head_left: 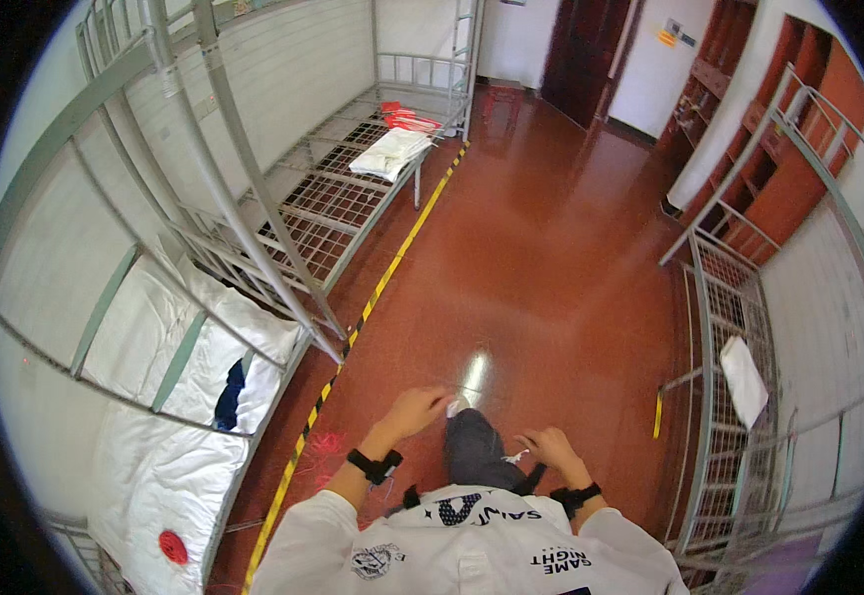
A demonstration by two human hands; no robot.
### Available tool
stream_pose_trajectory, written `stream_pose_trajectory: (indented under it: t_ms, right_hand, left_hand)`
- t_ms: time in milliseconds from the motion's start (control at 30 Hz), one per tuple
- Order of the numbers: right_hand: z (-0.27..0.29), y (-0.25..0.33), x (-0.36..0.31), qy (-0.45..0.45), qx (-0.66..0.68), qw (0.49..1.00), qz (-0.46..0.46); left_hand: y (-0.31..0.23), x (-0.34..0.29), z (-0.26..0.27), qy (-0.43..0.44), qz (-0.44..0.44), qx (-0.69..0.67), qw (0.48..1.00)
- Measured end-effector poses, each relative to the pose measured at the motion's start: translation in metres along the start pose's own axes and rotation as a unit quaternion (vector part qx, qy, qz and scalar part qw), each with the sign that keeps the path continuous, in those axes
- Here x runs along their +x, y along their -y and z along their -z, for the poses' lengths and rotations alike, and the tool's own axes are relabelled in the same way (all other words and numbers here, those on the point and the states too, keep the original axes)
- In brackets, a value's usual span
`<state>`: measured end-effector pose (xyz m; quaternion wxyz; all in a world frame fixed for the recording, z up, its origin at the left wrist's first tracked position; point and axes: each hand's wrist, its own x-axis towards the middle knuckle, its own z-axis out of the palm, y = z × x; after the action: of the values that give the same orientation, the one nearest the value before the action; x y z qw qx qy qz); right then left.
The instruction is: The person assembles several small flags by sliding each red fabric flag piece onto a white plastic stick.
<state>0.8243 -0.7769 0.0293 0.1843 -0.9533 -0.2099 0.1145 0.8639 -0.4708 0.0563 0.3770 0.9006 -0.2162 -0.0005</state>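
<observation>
Dark trousers (474,444) show near 6 o'clock from the view's centre, between the person's 2 hands, with a pale cord (515,457) by the waist. The left hand (418,409), at 6 o'clock, is half open, fingers loosely bent toward a whitish shoe (460,404); I cannot tell whether it has hold of anything. The right hand (550,447), at 5 o'clock, is partly open beside the cord, thumb apart, with nothing seen in its grasp. Each wrist wears a black band (376,466). The white shirt (467,555) carries dark printed capitals, upside down from here, and a round crest (378,561) with lettering too fine to read. On the wall at 1 to 2 o'clock, an orange label (666,38) is too small to make out. Pinkish string (325,448) lies tangled at 7 o'clock by yellow-black floor tape (384,283). At 8 o'clock, white bedding (144,461) holds a navy cloth (231,395) and, lower down, a red coil (172,547). Toward 12 o'clock, a folded white cloth (389,154) and red pieces (410,118) rest on a mesh bed; another white cloth (744,382) lies on the bed frame (725,283) between 3 and 4 o'clock.
</observation>
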Motion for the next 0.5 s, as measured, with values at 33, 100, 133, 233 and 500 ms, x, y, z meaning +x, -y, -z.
stream_pose_trajectory:
  t_ms: [33, 100, 133, 233, 500]
  right_hand:
    - [0.018, -0.003, 0.034, -0.037, 0.017, 0.997, 0.062]
    - [0.081, 0.003, 0.122, -0.078, 0.052, 0.981, 0.172]
    - [0.118, 0.017, 0.15, -0.073, 0.074, 0.972, 0.21]
    - [0.252, 0.069, 0.234, -0.044, 0.244, 0.858, 0.451]
    - [0.413, 0.086, 0.424, -0.196, 0.523, 0.51, 0.654]
  left_hand:
    - [0.016, 0.021, 0.003, -0.016, 0.037, 0.0, 0.999]
    - [0.055, 0.076, 0.025, -0.049, 0.1, 0.009, 0.994]
    - [0.077, 0.092, 0.026, -0.076, 0.119, 0.0, 0.99]
    - [0.129, 0.151, 0.052, -0.076, 0.221, 0.021, 0.972]
    - [0.249, 0.351, 0.088, -0.156, 0.314, -0.132, 0.927]
